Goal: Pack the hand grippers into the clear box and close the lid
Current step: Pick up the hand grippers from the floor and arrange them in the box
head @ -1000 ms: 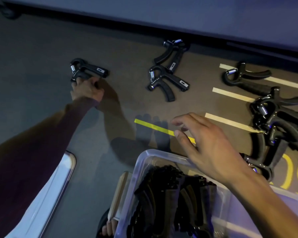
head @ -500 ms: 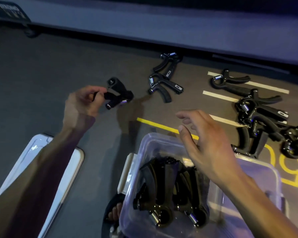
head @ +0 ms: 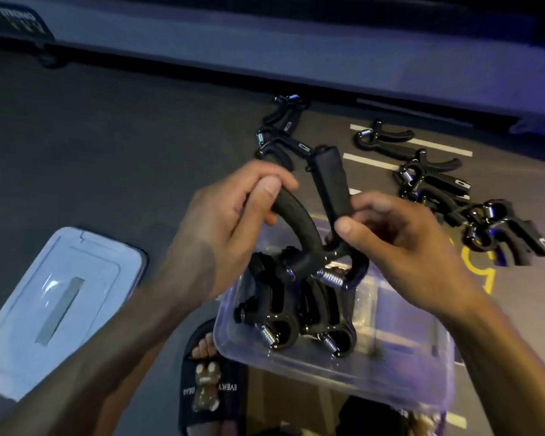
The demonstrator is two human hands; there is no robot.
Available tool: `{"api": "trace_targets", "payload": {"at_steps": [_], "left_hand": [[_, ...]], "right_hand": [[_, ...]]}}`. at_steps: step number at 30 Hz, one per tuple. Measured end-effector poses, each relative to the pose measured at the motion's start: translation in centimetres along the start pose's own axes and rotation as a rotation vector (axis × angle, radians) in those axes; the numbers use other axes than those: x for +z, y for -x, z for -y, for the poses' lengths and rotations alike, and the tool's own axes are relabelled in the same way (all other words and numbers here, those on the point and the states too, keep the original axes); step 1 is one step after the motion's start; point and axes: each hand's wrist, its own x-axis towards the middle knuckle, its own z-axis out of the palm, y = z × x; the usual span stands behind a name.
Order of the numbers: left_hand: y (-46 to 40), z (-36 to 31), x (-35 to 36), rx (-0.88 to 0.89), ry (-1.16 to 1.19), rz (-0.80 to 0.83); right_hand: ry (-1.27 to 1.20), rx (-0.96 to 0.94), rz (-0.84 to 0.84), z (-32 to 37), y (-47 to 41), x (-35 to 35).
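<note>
A black hand gripper [head: 309, 228] hangs spring-down over the clear box [head: 390, 372]. My left hand [head: 224, 225] grips its curved left handle, and my right hand [head: 400, 243] pinches the straight right handle. Two or three black grippers [head: 283, 309] lie packed in the box's left half, springs toward me. The clear lid [head: 60, 297] lies flat on the floor to the left. Two loose grippers [head: 280, 130] lie on the floor beyond my hands, and several more [head: 453, 196] are piled at the right.
The floor is dark grey with white and yellow painted lines [head: 375, 162] at the right. A long low ledge [head: 296, 58] runs across the back. My foot in a black slide sandal [head: 208, 382] stands just under the box's near left corner.
My left hand picked a gripper off the floor at the far left and carried it over the box. My right hand came up and took its other handle.
</note>
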Motion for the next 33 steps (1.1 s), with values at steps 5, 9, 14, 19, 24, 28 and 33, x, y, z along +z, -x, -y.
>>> {"api": "trace_targets", "payload": {"at_steps": [5, 9, 14, 19, 24, 28, 33], "left_hand": [[0.7, 1.7, 2.0, 0.000, -0.105, 0.082], [1.4, 5.1, 3.9, -0.001, -0.242, 0.048], [2.6, 7.8, 5.6, 0.018, -0.389, 0.091], [2.5, 8.2, 5.9, 0.050, -0.430, 0.090], [2.5, 8.3, 6.0, 0.056, -0.431, 0.097], [2.5, 8.2, 6.0, 0.052, -0.439, 0.093], [2.6, 8.0, 6.1, 0.052, -0.446, 0.084]], "right_hand": [[0.056, 0.213, 0.085, -2.6, 3.6, -2.0], [0.289, 0.514, 0.037, -7.9, 5.8, -1.2], [0.190, 0.803, -0.026, -11.7, 6.3, 1.5], [0.294, 0.863, 0.036, -13.2, 5.9, 2.3], [0.583, 0.777, 0.116, -12.7, 5.8, 2.5], [0.843, 0.735, 0.165, -12.0, 5.6, 3.3], [0.936, 0.715, 0.195, -11.4, 5.8, 4.4]]}}
